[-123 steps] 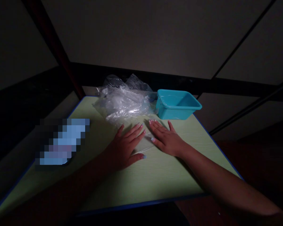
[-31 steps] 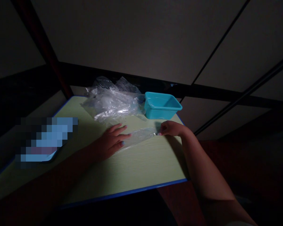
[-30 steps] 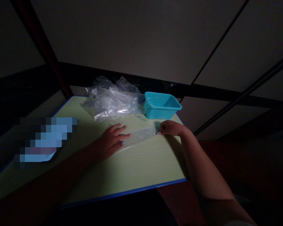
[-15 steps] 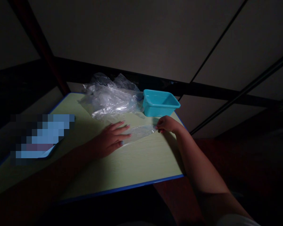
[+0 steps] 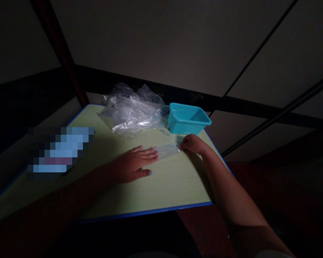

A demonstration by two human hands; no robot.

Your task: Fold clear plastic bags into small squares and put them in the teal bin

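A clear plastic bag [image 5: 168, 150], long and narrow, lies flat on the table between my hands. My left hand [image 5: 137, 164] rests palm down with its fingers stretched out over the bag's left part, thumb apart from the others. At the bag's right end, the fingers of my right hand [image 5: 191, 144] are pinched on its edge. Behind the hands is a heap of crumpled clear plastic bags [image 5: 136, 113]. A turquoise plastic bin [image 5: 187, 127] stands just beyond my right hand, beside that heap.
The pale table [image 5: 161, 186] has a blue edge, with its right corner near my right forearm. On the left lies a flat, blurred-out object [image 5: 63, 148] with a bluish surface. A light panelled wall [image 5: 156, 43] rises behind the table.
My left hand has slid right along the bag, its fingers closer together and lying flatter. My right hand keeps its pinch at the bag's end. The whole view has shifted slightly.
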